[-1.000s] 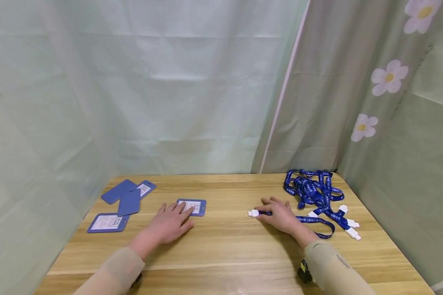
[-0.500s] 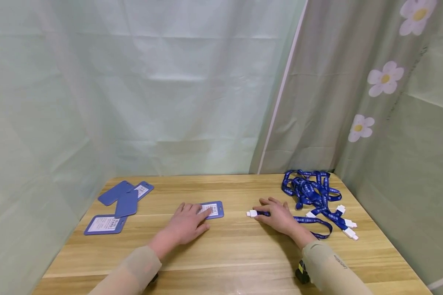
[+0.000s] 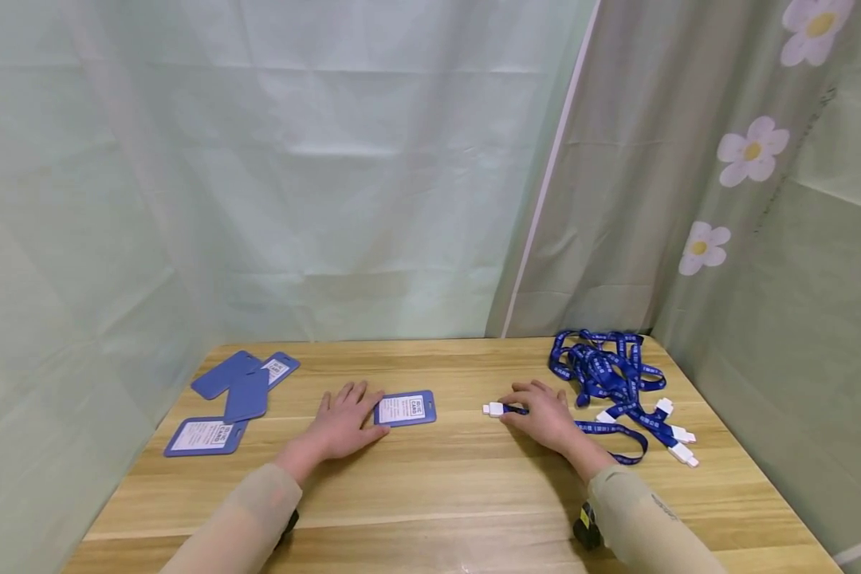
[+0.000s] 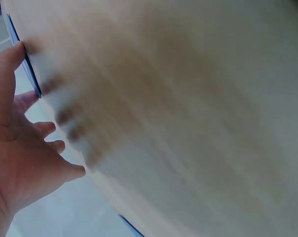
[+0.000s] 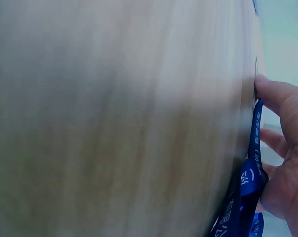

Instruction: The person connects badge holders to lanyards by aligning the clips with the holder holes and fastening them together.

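A blue badge holder (image 3: 405, 408) with a white printed card lies face up mid-table, its slotted end to the right. My left hand (image 3: 340, 422) is spread palm down at its left end, thumb and index fingertips right at its corners; the left wrist view shows the badge holder (image 4: 27, 64) edge-on beside them. Farther right, my right hand (image 3: 541, 416) holds a blue printed lanyard between thumb and index finger, close behind its white end clip (image 3: 493, 409). The strap (image 5: 252, 173) runs back under the palm in the right wrist view.
At the left, several more blue badge holders (image 3: 247, 395) lie overlapping, one with its card face up (image 3: 204, 436). A tangled heap of blue lanyards (image 3: 606, 375) with white clips (image 3: 683, 454) sits at the back right. Pale curtains (image 3: 373, 199) hang beyond the wooden table (image 3: 430, 494).
My left hand slid the badge holder to the right, then drew back left off its face to its left end. The right hand stays in place on the lanyard.
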Demonstrator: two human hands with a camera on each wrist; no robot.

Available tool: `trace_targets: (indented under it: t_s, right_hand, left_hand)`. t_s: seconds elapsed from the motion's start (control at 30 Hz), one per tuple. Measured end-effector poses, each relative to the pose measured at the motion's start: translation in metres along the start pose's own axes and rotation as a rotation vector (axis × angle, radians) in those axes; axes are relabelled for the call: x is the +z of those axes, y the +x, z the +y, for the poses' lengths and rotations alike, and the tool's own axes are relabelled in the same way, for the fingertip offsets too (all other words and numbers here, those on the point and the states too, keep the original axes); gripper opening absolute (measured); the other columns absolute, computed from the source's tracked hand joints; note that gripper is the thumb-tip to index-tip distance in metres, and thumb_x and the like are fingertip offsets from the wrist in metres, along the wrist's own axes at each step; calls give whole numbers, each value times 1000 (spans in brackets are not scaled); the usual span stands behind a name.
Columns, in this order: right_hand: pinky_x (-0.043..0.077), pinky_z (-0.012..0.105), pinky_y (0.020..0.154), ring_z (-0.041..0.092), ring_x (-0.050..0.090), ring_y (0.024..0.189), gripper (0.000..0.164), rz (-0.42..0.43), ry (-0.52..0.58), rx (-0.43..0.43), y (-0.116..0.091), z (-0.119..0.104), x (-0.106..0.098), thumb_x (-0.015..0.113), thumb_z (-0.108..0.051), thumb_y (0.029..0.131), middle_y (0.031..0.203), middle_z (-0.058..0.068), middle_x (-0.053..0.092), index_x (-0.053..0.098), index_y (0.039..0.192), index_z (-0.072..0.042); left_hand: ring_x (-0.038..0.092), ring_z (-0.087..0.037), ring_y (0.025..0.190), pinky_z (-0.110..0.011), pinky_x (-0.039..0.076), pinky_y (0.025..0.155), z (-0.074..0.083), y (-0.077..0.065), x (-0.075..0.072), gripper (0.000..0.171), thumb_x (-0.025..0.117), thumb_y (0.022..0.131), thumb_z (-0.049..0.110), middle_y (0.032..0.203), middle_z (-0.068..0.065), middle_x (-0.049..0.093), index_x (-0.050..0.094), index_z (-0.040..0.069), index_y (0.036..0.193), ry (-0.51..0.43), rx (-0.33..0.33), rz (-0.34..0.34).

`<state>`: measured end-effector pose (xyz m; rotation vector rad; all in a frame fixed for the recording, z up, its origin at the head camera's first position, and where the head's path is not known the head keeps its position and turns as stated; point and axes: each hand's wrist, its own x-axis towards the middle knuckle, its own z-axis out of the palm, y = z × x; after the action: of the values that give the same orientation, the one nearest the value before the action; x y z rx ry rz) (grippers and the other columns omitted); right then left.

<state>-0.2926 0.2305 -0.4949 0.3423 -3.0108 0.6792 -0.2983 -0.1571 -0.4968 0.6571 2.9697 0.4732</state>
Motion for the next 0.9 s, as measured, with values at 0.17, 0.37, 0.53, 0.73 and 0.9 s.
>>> trace_targets:
  t_s: [0.17,0.37,0.53,0.73,0.9]
  right_hand:
    - [8,80,111,47,32,146,34,19,9,17,4,4,-3,75,-37,95,150,15,53,76,126,-23]
    - [7,81,111,47,31,147,38,10,20,13,8,4,-3,75,-38,94,150,16,52,73,130,-24]
    - [2,81,110,48,27,148,39,23,44,28,8,3,-1,77,-38,93,152,16,51,74,129,-23]
    - [0,80,111,47,27,149,35,19,55,41,10,-1,2,78,-40,91,152,16,51,77,123,-25]
    - [-1,78,112,45,26,149,35,11,65,50,14,-8,7,79,-42,89,153,15,50,78,121,-26]
  left_hand:
    - [20,-53,149,-78,12,112,7,8,-1,68,61,100,49,162,-29,27,46,13,155,-21,1,-5]
    - [17,-52,150,-78,8,113,18,14,-2,71,63,99,48,163,-28,26,43,12,157,-92,-9,-27]
    - [17,-49,151,-77,6,114,15,18,1,74,62,98,53,164,-25,26,41,15,158,-77,-49,-32]
    - [17,-50,151,-78,6,113,16,20,-1,71,63,97,54,164,-24,27,47,18,155,-77,-66,-50]
    - [17,-52,150,-79,7,112,25,21,-4,71,65,95,57,163,-26,28,49,19,154,-68,-93,-63]
